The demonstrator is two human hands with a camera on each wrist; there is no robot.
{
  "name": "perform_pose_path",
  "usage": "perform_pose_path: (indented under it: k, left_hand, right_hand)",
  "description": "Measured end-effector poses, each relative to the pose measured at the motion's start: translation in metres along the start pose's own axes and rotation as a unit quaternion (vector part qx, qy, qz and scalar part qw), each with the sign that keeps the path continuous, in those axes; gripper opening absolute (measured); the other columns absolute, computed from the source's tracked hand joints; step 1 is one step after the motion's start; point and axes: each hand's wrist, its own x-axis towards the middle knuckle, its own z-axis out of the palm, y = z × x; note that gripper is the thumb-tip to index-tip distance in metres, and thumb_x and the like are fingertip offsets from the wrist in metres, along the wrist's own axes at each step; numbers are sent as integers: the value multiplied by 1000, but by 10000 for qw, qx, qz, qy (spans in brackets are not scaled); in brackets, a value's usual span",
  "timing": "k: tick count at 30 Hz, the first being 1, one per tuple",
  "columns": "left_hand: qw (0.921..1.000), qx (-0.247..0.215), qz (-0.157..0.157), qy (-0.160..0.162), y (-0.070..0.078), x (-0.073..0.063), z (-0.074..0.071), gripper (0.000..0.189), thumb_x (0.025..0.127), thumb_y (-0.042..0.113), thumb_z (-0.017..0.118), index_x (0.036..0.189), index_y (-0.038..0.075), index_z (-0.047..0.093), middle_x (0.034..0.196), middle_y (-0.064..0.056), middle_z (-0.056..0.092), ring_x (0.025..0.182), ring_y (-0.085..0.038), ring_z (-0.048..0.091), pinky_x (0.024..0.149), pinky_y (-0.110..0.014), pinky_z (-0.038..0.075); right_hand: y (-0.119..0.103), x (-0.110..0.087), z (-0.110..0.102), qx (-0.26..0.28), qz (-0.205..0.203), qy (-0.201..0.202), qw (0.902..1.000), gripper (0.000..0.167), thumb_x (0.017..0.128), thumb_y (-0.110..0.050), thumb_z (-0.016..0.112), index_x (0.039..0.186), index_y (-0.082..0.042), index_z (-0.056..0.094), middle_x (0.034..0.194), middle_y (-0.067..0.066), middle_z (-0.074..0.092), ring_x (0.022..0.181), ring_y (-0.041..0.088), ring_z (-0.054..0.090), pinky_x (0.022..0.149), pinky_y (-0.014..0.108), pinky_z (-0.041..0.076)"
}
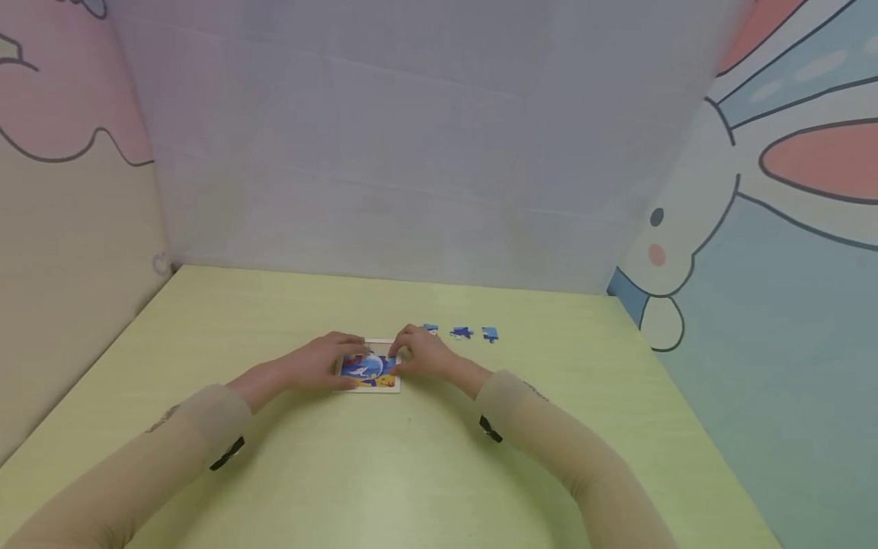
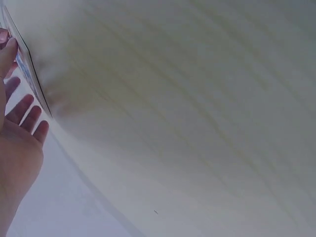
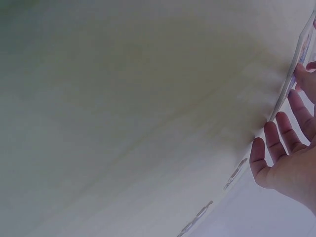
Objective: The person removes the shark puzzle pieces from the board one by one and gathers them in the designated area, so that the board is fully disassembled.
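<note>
A small jigsaw puzzle in a white frame [image 1: 377, 391] lies on the table, with a blue, yellow and red picture. My left hand [image 1: 318, 361] spans its left side, fingers spread at the top and thumb near the bottom edge. At the right side, the thumb and index finger of my right hand [image 1: 428, 355] pinch a blue puzzle piece [image 1: 392, 361] at the picture's edge. In the right wrist view, the other fingers of my right hand [image 3: 291, 158] spread beside the frame. The left wrist view catches my left hand [image 2: 22, 143] at its edge.
Beyond my right hand lie loose puzzle pieces: one [image 1: 430, 329] partly behind the hand, a dark blue one [image 1: 462, 333] and a lighter blue one [image 1: 490, 334]. The pale yellow table [image 1: 384, 473] meets a plain back wall [image 1: 411, 152]; painted panels stand at both sides.
</note>
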Motion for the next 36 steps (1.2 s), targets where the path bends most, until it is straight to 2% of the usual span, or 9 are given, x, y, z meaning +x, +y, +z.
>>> perform_pose_path:
  k: [4, 12, 20, 25, 36]
  left_hand:
    - [9996, -149, 172, -148, -6, -1, 2, 56, 86, 34, 68, 134, 10, 54, 143, -13, 43, 130, -35, 38, 104, -53, 35]
    - [9991, -282, 63, -295, -5, -2, 0, 55, 87, 34, 68, 134, 9, 53, 145, -14, 39, 132, -37, 34, 105, -54, 34]
    - [9988, -374, 65, -300, -10, -1, 6, 55, 88, 34, 67, 135, 10, 52, 146, -13, 38, 134, -36, 33, 106, -54, 33]
    - [9990, -346, 72, -290, -9, -1, 5, 55, 88, 33, 66, 135, 10, 52, 146, -13, 38, 133, -36, 33, 106, -54, 33]
    - [9987, -405, 13, -324, -4, 0, 1, 55, 88, 31, 67, 136, 9, 52, 146, -13, 38, 133, -36, 33, 106, -54, 32]
  right_hand:
    - [-1, -1, 0, 42, 29, -7, 10000, 25, 82, -35, 73, 103, -22, 70, 122, 0, 56, 117, 19, 50, 102, 37, 40]
    - [-3, -1, -2, -7, -56, 32, 10000, 25, 81, -33, 74, 102, -21, 67, 117, -1, 57, 111, 17, 52, 98, 34, 43]
    - [-1, 4, 1, 146, -78, 53, 9998, 24, 80, -28, 76, 97, -21, 60, 97, -6, 59, 89, 10, 52, 81, 24, 46]
    - [-2, 2, -1, 419, -273, 31, 9987, 22, 83, -21, 74, 95, -19, 55, 87, -4, 60, 77, 11, 52, 69, 21, 44]
    - [-2, -4, -12, 945, -250, 73, 9952, 19, 85, -20, 71, 97, -19, 55, 92, -3, 63, 81, 10, 57, 71, 21, 47]
